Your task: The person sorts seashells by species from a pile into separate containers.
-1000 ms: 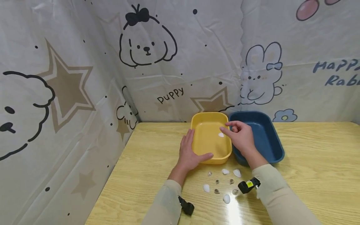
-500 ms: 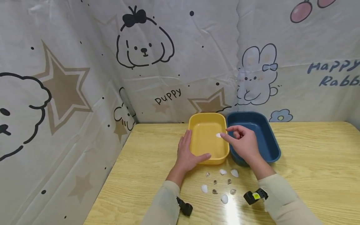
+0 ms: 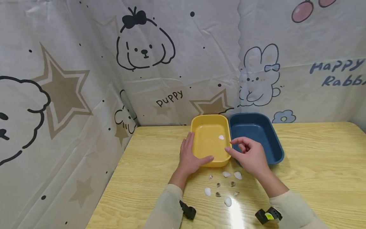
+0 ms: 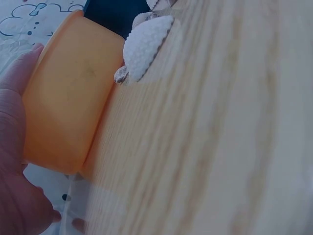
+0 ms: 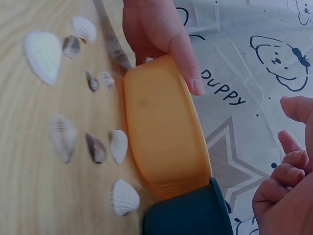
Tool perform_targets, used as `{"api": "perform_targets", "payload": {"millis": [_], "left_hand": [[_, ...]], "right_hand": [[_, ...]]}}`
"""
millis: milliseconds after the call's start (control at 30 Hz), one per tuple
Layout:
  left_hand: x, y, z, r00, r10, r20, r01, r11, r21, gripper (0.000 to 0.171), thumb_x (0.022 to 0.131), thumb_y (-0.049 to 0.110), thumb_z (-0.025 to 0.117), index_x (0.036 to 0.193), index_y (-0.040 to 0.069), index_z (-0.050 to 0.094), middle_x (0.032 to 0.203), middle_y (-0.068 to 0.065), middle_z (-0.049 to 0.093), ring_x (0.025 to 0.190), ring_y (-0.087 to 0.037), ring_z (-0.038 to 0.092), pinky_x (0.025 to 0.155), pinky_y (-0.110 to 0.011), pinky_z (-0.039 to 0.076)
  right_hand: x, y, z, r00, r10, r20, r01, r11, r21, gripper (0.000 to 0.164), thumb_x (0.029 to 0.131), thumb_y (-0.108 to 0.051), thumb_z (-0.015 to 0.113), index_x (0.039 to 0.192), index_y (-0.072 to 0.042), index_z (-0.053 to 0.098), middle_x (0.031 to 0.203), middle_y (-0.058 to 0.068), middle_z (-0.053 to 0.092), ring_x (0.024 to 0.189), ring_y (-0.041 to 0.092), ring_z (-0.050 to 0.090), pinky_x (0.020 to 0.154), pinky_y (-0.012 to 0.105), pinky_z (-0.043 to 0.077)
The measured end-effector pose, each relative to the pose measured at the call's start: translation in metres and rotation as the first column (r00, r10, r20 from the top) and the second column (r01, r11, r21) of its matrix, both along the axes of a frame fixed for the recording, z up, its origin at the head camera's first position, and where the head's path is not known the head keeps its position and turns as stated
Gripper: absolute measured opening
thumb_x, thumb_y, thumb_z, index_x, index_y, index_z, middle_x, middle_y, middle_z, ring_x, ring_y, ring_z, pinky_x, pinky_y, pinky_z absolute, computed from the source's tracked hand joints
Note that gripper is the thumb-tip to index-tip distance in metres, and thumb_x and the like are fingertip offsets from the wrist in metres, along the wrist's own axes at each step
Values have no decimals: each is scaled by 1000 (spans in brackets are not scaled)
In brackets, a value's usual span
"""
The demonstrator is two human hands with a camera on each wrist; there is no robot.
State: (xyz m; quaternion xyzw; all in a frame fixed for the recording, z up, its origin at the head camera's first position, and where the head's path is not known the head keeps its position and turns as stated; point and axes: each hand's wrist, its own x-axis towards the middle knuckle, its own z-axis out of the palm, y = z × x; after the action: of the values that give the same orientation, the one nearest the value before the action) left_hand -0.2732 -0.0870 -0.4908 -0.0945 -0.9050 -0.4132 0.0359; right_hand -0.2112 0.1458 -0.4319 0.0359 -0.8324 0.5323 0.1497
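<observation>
A white seashell [image 3: 221,137] lies inside the yellow plastic tub [image 3: 207,143], toward its right side. My left hand [image 3: 189,160] holds the tub's front left corner, its thumb [image 5: 195,87] over the front rim and the fingers along the left wall. Over the seam between the yellow tub and the blue tub [image 3: 271,148] hovers my right hand [image 3: 254,158], thumb and forefinger apart with nothing between them, the other fingers bent. Several seashells are spread on the table in front of the tubs, among them a ribbed white one [image 5: 125,197] and a small brown one [image 3: 218,194].
Both tubs stand side by side at the back of the wooden table [image 3: 323,165], close to a printed cloth wall [image 3: 160,82]. Another cloth wall rises at the left. Each sleeve carries a black wrist camera [image 3: 187,210].
My right hand has let go of the white seashell in the yellow tub and drawn back toward the front right. The left hand keeps its place on the tub. The head view has shifted slightly.
</observation>
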Motion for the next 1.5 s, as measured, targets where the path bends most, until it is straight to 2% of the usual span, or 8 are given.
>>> {"api": "perform_targets", "payload": {"millis": [567, 800, 1033, 1267, 1500], "left_hand": [[0, -1, -1, 1000, -2, -6, 2, 1000, 7, 125, 66, 63, 84, 162, 28, 12, 166, 11, 8, 150, -27, 5, 117, -53, 16], [0, -1, 0, 1000, -11, -13, 11, 1000, 19, 124, 67, 63, 84, 162, 27, 12, 166, 10, 8, 150, -29, 6, 116, -55, 17], [-1, -1, 0, 1000, -14, -26, 14, 1000, 24, 124, 67, 63, 84, 162, 27, 12, 166, 10, 8, 150, -31, 7, 116, -56, 16], [-1, -1, -2, 1000, -13, -20, 13, 1000, 20, 125, 67, 64, 84, 162, 28, 11, 166, 11, 8, 150, -29, 6, 117, -53, 15], [-1, -1, -2, 1000, -16, -24, 16, 1000, 19, 125, 67, 64, 84, 162, 28, 11, 166, 9, 9, 150, -30, 7, 116, -53, 16]], "right_hand": [[28, 10, -24, 999, 43, -1, -43, 999, -16, 29, 82, -21, 85, 99, -3, 70, 65, 3, 37, 50, 10, 29, 45, 27, 29], [39, 14, -35, 998, 61, 25, -60, 998, -33, 26, 80, -15, 86, 98, -4, 71, 65, 2, 38, 53, 8, 32, 47, 25, 31], [48, 17, -46, 997, 76, 34, -76, 997, 14, 25, 81, -18, 86, 98, -7, 71, 65, -2, 38, 56, 8, 35, 49, 26, 32], [52, 18, -57, 995, 100, 28, -100, 995, 19, 25, 79, -15, 87, 98, -7, 73, 64, -2, 40, 55, 8, 37, 51, 25, 34], [49, 25, -67, 987, 118, 108, -119, 993, 0, 27, 77, -4, 85, 102, -5, 74, 65, -1, 40, 56, 8, 37, 52, 25, 34]]}}
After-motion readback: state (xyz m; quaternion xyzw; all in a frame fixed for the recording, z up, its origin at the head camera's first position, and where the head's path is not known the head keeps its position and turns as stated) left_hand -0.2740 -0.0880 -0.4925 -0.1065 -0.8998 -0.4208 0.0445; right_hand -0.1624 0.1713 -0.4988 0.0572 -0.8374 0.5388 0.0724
